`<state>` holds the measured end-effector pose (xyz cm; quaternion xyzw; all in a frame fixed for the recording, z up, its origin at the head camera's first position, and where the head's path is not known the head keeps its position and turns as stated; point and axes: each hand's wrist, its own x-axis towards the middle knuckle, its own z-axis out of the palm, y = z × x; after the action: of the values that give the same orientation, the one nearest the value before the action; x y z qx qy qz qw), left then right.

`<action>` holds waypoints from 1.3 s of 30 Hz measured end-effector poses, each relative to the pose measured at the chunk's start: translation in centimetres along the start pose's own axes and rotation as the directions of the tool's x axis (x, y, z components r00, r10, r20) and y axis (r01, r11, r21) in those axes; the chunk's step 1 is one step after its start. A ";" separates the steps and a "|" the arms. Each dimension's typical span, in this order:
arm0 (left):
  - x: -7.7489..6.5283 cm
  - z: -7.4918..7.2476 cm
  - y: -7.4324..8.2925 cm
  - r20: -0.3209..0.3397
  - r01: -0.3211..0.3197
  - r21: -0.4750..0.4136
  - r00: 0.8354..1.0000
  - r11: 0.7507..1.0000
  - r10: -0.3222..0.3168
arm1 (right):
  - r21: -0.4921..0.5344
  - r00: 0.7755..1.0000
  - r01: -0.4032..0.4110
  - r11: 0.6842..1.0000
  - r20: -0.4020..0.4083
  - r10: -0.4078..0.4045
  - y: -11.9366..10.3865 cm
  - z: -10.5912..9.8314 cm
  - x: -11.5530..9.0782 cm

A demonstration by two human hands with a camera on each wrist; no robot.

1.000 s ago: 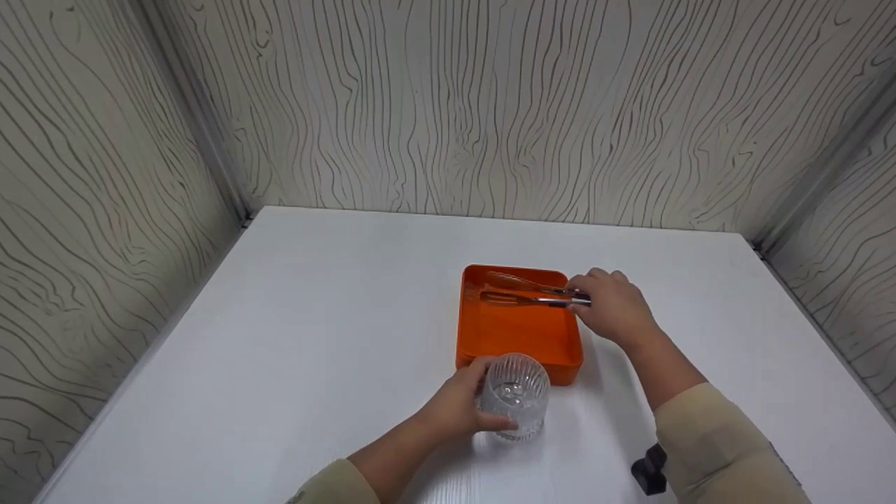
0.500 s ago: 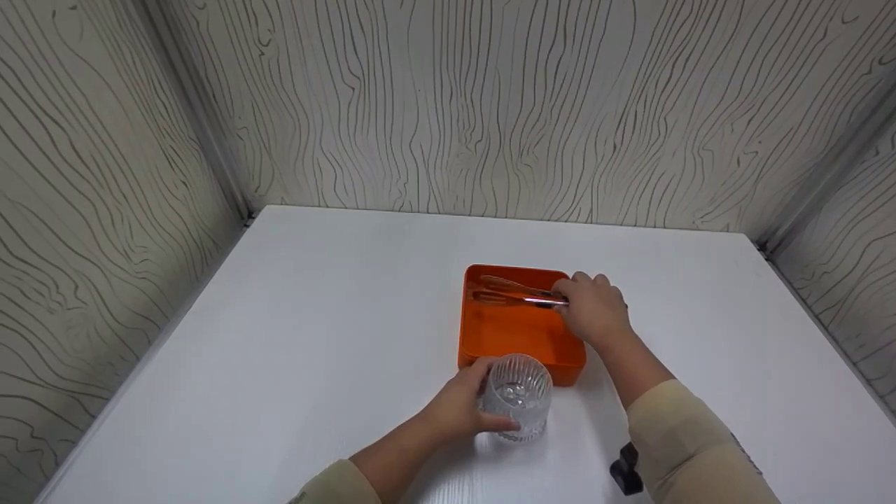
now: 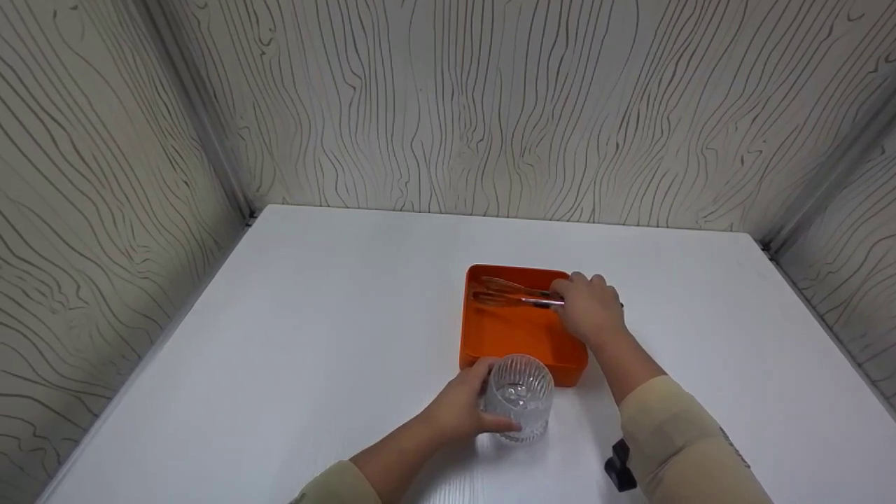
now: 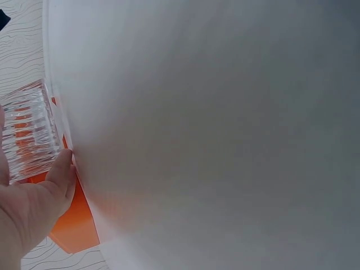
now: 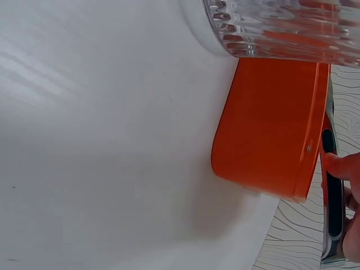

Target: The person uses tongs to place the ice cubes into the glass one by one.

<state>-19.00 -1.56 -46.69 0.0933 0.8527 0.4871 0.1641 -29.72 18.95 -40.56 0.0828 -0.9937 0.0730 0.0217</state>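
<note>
Head view shows my right grip (image 3: 593, 309) curled round the tongs (image 3: 533, 302) at their handle end, tips over or in the orange box (image 3: 521, 336), my left grip (image 3: 456, 407) round the glass (image 3: 521, 400) beside it.

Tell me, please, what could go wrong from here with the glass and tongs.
The glass in the left hand is close to the near wall of the orange tray, so a slip might knock them together. The tongs, held by the handle in the right hand, have their far ends over or inside the tray, so they might catch its wall.
</note>
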 end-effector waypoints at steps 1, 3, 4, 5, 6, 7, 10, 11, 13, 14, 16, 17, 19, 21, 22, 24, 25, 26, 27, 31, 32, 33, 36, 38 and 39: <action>0.0 0.0 0.0 0.001 -0.007 0.002 1.000 1.000 0.007 | 0.000 1.000 -0.001 1.000 0.001 0.001 0.0 0.0 0.0; 0.0 -0.1 0.0 0.002 -0.022 0.006 1.000 1.000 0.022 | -0.006 1.000 0.002 1.000 0.002 -0.002 -0.1 0.0 0.1; -0.1 -0.1 0.0 0.002 -0.029 0.009 1.000 1.000 0.029 | -0.009 1.000 0.001 1.000 0.003 -0.001 -0.2 0.0 0.2; -0.1 -0.1 -0.1 0.003 -0.038 0.013 0.999 0.999 0.038 | -0.015 1.000 0.002 1.000 0.004 -0.002 -0.2 0.0 0.2; -0.1 -0.2 -0.1 0.003 -0.046 0.016 0.999 0.999 0.046 | -0.020 1.000 0.001 1.000 0.006 -0.001 -0.3 -0.1 0.3; -0.1 -0.2 -0.1 0.002 -0.050 0.017 0.999 0.999 0.050 | -0.024 1.000 -0.002 1.000 0.008 0.002 -0.3 -0.1 0.3; -0.2 -0.2 -0.1 0.000 -0.069 0.022 0.998 0.997 0.069 | -0.035 1.000 -0.016 0.999 0.014 0.016 -0.6 -0.1 0.4; -0.2 -0.2 -0.1 -0.001 -0.071 0.022 0.997 0.997 0.071 | -0.040 1.000 -0.018 0.999 0.016 0.019 -0.6 -0.1 0.4; -0.2 -0.2 -0.1 -0.001 -0.068 0.019 0.998 0.998 0.068 | -0.048 1.000 -0.019 0.999 0.022 0.020 -0.8 0.0 0.5; -0.2 -0.2 -0.1 -0.001 -0.065 0.018 0.998 0.998 0.065 | -0.049 0.999 -0.021 0.999 0.025 0.022 -0.9 0.0 0.5; -0.1 -0.1 -0.1 0.001 -0.055 0.012 0.998 0.998 0.055 | -0.048 0.999 -0.021 0.999 0.028 0.022 -1.0 0.1 0.5; -0.1 -0.2 -0.1 0.001 -0.047 0.010 0.999 0.999 0.047 | -0.046 0.999 -0.021 0.999 0.030 0.022 -1.0 0.1 0.5; -0.1 -0.1 -0.1 0.003 -0.044 0.008 0.999 0.999 0.043 | -0.027 0.999 -0.031 0.999 0.032 0.031 -1.1 0.2 0.5; -0.1 -0.2 -0.1 0.002 -0.046 0.013 0.999 0.999 0.046 | -0.010 0.999 -0.037 0.999 0.035 0.038 -1.1 0.3 0.5; -0.1 -0.2 -0.1 0.001 -0.049 0.015 0.999 0.999 0.049 | -0.003 0.998 -0.041 0.999 0.037 0.041 -1.0 0.3 0.6; -0.1 -0.2 -0.1 0.001 -0.053 0.019 0.999 0.998 0.053 | 0.009 0.998 -0.047 0.999 0.042 0.046 -1.0 0.4 0.6; -0.1 -0.2 -0.1 0.002 -0.056 0.021 0.998 0.998 0.056 | 0.009 0.998 -0.048 0.999 0.044 0.047 -0.9 0.4 0.7; -0.1 -0.2 -0.1 0.002 -0.058 0.020 0.998 0.998 0.058 | 0.011 0.998 -0.049 0.999 0.047 0.048 -0.9 0.4 0.6; 0.0 -0.2 -0.1 0.004 -0.059 0.017 0.998 0.998 0.059 | 0.014 0.998 -0.051 0.999 0.049 0.050 -0.9 0.5 0.6; -0.1 -0.3 -0.2 0.008 -0.081 0.017 0.997 0.997 0.081 | 0.015 0.998 -0.045 0.999 0.043 0.044 -0.8 0.4 0.4; -0.1 -0.3 -0.2 0.008 -0.090 0.017 0.996 0.996 0.090 | 0.014 0.998 -0.041 0.999 0.040 0.041 -0.8 0.3 0.4; -0.1 -0.3 -0.3 0.008 -0.100 0.020 0.995 0.995 0.100 | 0.012 0.999 -0.037 0.999 0.035 0.036 -0.8 0.3 0.3; -0.2 -0.4 -0.3 0.005 -0.125 0.026 0.992 0.992 0.125 | 0.002 0.999 -0.026 1.000 0.029 0.026 -0.7 0.3 0.2; -0.2 -0.4 -0.3 0.005 -0.119 0.025 0.993 0.993 0.119 | 0.000 0.999 -0.026 1.000 0.034 0.026 -0.6 0.3 0.2; -0.2 -0.4 -0.3 0.006 -0.116 0.024 0.993 0.993 0.116 | -0.001 0.999 -0.027 1.000 0.035 0.027 -0.5 0.3 0.2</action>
<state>-18.93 -2.07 -46.71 0.1456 0.8514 0.4852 0.1362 -29.88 18.39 -40.74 0.0708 -0.9949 0.0716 0.0034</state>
